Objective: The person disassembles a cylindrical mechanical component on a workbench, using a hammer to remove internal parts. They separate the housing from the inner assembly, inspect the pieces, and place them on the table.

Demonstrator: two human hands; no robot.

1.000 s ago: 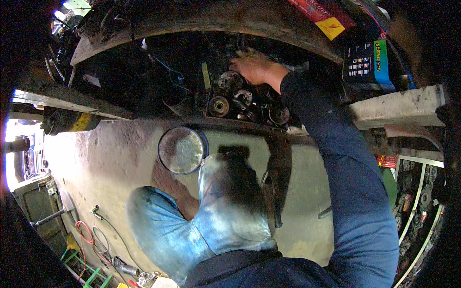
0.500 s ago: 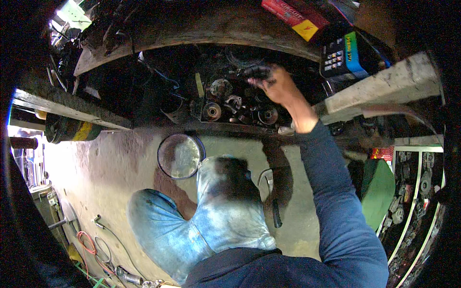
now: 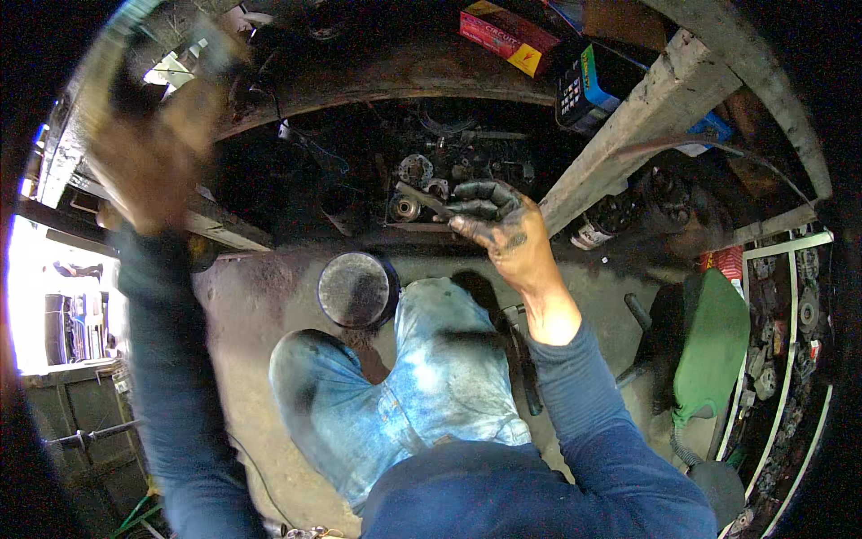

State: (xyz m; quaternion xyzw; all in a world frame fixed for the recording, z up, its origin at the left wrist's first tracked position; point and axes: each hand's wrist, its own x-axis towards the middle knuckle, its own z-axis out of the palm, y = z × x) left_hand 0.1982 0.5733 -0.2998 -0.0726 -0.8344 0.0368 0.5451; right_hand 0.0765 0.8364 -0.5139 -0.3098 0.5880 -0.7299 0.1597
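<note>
My right hand (image 3: pixel 507 229), its fingers blackened with grease, is raised in front of the low shelf. Between its thumb and fingers sticks out a flat, thin brownish strip (image 3: pixel 420 197), pointing left. Beyond it, inside the dark shelf space, lie greasy metal parts: a round flange-like piece (image 3: pixel 415 168) and a ring-shaped piece (image 3: pixel 406 208). My left hand (image 3: pixel 157 148) is up at the far left, near the bench edge. Motion smears its fingers, so whether it holds anything does not show.
A round metal pan (image 3: pixel 357 289) lies on the floor by my knees. A wooden beam (image 3: pixel 637 117) slants at the right, with a red box (image 3: pixel 510 38) and a black-and-blue box (image 3: pixel 588 88) above. A green seat (image 3: pixel 712 346) and a parts rack (image 3: pixel 790 332) stand at the right.
My right hand has drawn back toward me from the parts, and the strip now shows in it. My left hand has come into view at the far left. The view has shifted.
</note>
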